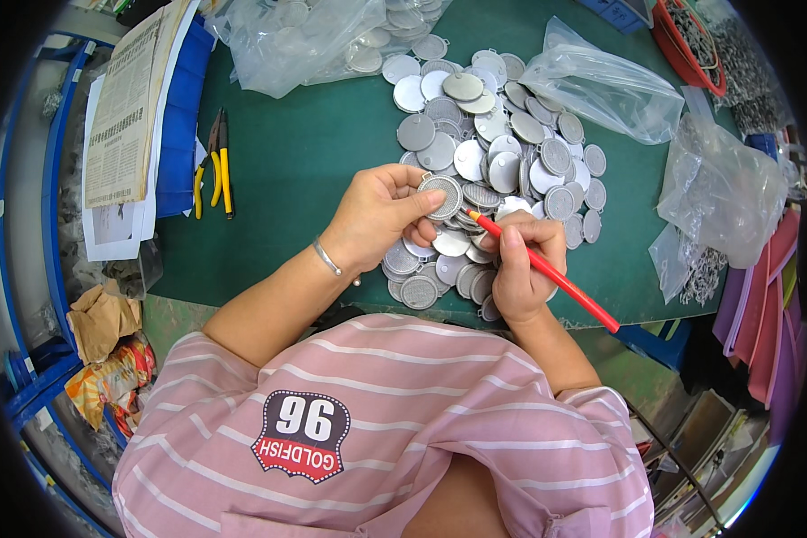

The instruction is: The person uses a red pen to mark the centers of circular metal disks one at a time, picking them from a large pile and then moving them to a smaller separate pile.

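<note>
Between the thumb and fingers of my left hand (pixel 387 208) is a round silver metal disc (pixel 440 196) with a small loop on its rim and a patterned face. My right hand (pixel 525 269) grips a red pencil (pixel 572 289), its tip pointing at the disc's right edge; whether it touches I cannot tell. Beneath and beyond both hands spreads a heap of similar grey metal discs (pixel 504 170), some patterned, some plain.
A green tabletop (pixel 287 161) carries yellow-handled pliers (pixel 223 170) at left. Clear plastic bags (pixel 601 85) lie beyond the heap, one holding more discs. A blue bin (pixel 181 117) with papers stands far left. A red basket (pixel 690 45) and a bag with chains (pixel 722 179) are at right.
</note>
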A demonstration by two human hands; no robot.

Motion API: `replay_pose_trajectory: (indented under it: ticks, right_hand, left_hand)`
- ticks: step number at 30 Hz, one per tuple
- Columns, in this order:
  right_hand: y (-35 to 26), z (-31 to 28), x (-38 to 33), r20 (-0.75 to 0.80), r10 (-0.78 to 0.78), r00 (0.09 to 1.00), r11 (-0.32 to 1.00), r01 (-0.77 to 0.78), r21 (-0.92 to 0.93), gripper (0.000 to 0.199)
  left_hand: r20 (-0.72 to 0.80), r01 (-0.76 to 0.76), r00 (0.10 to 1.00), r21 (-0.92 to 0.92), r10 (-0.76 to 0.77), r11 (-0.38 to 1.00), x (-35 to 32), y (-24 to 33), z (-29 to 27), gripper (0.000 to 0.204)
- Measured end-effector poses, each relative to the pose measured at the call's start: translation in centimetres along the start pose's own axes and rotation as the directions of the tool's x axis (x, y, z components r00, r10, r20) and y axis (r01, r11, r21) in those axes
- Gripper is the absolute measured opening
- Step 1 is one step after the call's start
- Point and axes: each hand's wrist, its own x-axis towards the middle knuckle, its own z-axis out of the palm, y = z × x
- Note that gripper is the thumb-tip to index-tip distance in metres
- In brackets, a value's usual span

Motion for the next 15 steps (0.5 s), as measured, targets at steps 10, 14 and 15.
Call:
replay_pose_trajectory:
  ticks: [10, 14, 15]
  right_hand:
    - [0.2, 0.3, 0.2, 0.013, -0.038, 0.999, 0.985, 0.040, -0.166, 0.019]
    - [0.0, 0.4, 1.3, 0.161, -0.157, 0.974, 0.908, 0.207, -0.364, 0.032]
    - [-0.4, 0.7, 1.4, 0.163, -0.122, 0.979, 0.914, 0.175, -0.367, 0.037]
  left_hand:
    - [0.031, 0.012, 0.999, -0.084, -0.009, 0.996, 0.0, -0.3, -0.2, 0.027]
    - [0.102, 0.052, 0.994, -0.207, -0.031, 0.977, 0.2, -0.5, -0.7, 0.028]
    - [0.107, 0.053, 0.994, -0.205, -0.031, 0.977, 0.2, -0.5, -0.8, 0.028]
